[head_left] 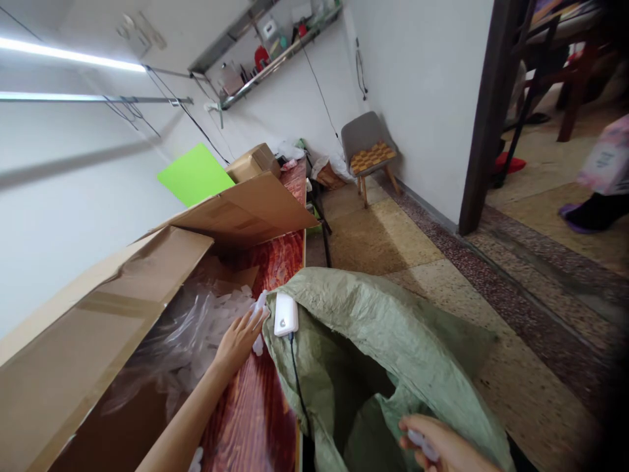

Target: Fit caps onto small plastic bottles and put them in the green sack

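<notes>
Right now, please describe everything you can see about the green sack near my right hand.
The green sack looks like woven plastic, pale olive and crumpled. It stands open at the right edge of the table, its mouth wide and dark inside. A small white device with a black cord lies on its rim nearest the table. The right hand rests at the lower rim, its fingers closed on small white pieces.
</notes>
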`<action>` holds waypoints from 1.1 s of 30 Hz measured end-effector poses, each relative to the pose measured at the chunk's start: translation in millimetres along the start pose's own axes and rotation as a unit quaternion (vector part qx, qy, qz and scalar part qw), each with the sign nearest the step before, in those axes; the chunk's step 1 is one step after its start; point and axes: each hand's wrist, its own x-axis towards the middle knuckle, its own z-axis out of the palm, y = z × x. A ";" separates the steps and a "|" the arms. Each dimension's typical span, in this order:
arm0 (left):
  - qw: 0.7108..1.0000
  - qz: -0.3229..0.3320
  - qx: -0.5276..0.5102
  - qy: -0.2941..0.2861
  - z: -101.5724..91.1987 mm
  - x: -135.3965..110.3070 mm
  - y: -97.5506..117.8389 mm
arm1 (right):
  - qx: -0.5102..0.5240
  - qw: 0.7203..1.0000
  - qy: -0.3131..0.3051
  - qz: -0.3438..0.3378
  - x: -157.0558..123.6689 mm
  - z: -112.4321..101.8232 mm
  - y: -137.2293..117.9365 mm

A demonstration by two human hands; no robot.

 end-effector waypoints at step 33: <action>0.926 -0.075 -0.355 0.101 -110.1 -111.3 193.0 | -0.504 0.687 -0.208 -0.480 -87.2 52.8 -35.7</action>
